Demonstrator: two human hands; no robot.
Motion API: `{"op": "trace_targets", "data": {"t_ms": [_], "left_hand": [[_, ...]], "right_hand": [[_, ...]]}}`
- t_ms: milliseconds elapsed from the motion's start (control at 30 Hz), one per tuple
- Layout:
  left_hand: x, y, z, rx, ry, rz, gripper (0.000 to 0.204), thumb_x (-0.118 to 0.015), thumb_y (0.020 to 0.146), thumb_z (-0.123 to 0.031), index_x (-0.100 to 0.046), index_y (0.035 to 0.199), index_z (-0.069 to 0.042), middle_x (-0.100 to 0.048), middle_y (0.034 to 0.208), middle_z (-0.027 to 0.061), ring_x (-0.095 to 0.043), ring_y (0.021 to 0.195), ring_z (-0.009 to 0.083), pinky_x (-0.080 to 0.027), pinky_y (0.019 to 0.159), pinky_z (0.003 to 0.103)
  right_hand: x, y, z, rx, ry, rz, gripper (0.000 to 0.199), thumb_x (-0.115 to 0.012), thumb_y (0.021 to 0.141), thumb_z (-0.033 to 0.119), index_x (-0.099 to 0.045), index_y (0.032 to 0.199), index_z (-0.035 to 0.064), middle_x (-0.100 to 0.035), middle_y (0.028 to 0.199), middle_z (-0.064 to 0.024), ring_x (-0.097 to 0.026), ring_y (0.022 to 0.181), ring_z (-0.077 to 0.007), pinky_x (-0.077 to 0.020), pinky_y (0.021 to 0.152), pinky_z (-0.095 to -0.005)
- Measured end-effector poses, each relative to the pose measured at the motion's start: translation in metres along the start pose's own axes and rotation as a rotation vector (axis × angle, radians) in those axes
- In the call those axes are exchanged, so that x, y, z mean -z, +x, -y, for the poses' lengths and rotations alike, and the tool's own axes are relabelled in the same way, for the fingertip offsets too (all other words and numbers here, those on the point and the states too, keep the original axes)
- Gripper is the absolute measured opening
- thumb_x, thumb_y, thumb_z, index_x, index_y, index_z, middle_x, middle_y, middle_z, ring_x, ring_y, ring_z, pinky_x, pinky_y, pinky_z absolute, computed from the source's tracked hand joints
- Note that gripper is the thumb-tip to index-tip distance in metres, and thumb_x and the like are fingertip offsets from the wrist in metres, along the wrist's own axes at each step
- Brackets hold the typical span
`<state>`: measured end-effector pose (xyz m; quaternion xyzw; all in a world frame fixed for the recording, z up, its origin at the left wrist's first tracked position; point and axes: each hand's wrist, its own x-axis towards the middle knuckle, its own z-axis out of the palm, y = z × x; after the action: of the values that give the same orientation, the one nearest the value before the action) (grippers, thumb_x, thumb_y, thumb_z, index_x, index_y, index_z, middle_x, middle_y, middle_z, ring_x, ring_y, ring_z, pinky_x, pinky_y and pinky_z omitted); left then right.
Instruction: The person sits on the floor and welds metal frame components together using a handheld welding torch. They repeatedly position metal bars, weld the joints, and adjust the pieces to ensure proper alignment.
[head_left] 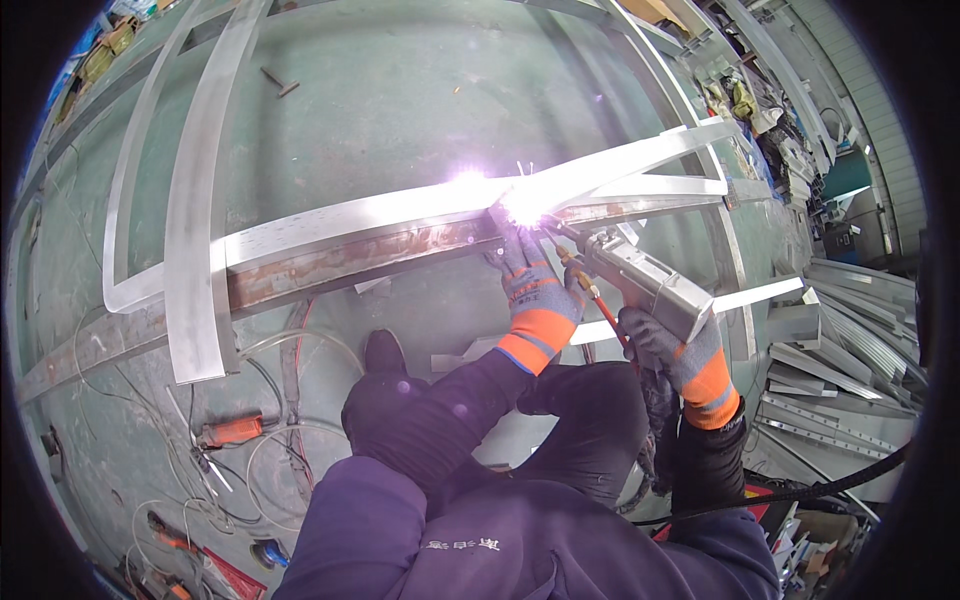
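Note:
A bright weld flash glares where a slanting metal tube meets a long, light metal tube. My right hand, in a grey and orange glove, is closed round a silver handheld welding gun, its nozzle pointing at the flash. A brass fitting with an orange hose runs beside the gun. My gloved left hand reaches up just left of the nozzle. Its fingers are stretched out against the side of the work near the joint; the glare washes out their tips. Beneath the tubes lies a rusty beam.
An upright-looking flat metal bar crosses the beam at left. Cables, hoses and an orange power tool lie on the green floor at lower left. Metal profiles are piled at right. A black hose passes by my right arm.

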<state>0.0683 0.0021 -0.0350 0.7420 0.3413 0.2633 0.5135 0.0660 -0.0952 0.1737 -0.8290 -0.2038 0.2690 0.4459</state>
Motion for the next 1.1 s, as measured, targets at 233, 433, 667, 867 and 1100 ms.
{"op": "trace_targets", "data": {"t_ms": [233, 433, 667, 867, 1100], "left_hand": [[0.003, -0.007, -0.001, -0.094, 0.022, -0.056, 0.09, -0.07, 0.076, -0.01, -0.021, 0.15, 0.004, -0.023, 0.152, 0.0264, -0.038, 0.13, 0.0463, -0.038, 0.107, 0.046], [0.015, -0.018, -0.003, 0.014, -0.32, 0.397, 0.059, -0.073, 0.074, -0.015, -0.05, 0.125, 0.003, -0.062, 0.115, 0.0234, -0.059, 0.108, 0.0407, -0.047, 0.097, 0.047], [0.019, -0.008, -0.009, -0.071, -0.811, 0.324, 0.036, -0.062, 0.086, -0.007, -0.051, 0.119, 0.003, -0.065, 0.103, 0.0195, -0.066, 0.094, 0.0339, -0.052, 0.083, 0.038], [0.021, 0.001, -0.01, -0.068, -0.76, 0.3, 0.033, -0.057, 0.089, 0.0, -0.049, 0.121, 0.005, -0.063, 0.103, 0.0123, -0.061, 0.094, 0.0213, -0.05, 0.085, 0.032], [0.008, 0.005, -0.002, -0.015, -0.855, 0.323, 0.032, -0.054, 0.09, 0.005, -0.048, 0.121, 0.005, -0.061, 0.103, 0.0063, -0.058, 0.094, 0.0123, -0.049, 0.084, 0.026]], "right_hand": [[0.002, -0.006, -0.001, -0.026, 0.066, 0.038, 0.032, -0.069, 0.09, 0.013, -0.061, 0.116, -0.004, -0.067, 0.084, -0.0082, -0.063, 0.064, -0.0138, -0.0494, 0.055, -0.0268], [0.005, -0.017, -0.018, 0.049, 0.124, -0.056, 0.034, -0.069, 0.09, 0.013, -0.061, 0.118, -0.0039, -0.068, 0.084, -0.0084, -0.062, 0.064, -0.0133, -0.0496, 0.056, -0.0266], [0.007, 0.01, -0.005, 0.097, 0.04, -0.032, 0.035, -0.074, 0.087, 0.011, -0.063, 0.116, -0.0045, -0.07, 0.093, -0.0075, -0.064, 0.079, -0.01, -0.0521, 0.067, -0.0257], [0.003, 0.034, -0.017, 0.163, -0.032, -0.012, 0.035, -0.072, 0.089, 0.014, -0.061, 0.117, -0.0038, -0.069, 0.088, -0.0097, -0.067, 0.066, -0.0147, -0.0534, 0.057, -0.0263], [0.005, 0.038, -0.02, 0.188, -0.049, 0.01, 0.033, -0.07, 0.089, 0.013, -0.061, 0.116, -0.0037, -0.07, 0.085, -0.0094, -0.067, 0.066, -0.0146, -0.0538, 0.057, -0.0262]]}}
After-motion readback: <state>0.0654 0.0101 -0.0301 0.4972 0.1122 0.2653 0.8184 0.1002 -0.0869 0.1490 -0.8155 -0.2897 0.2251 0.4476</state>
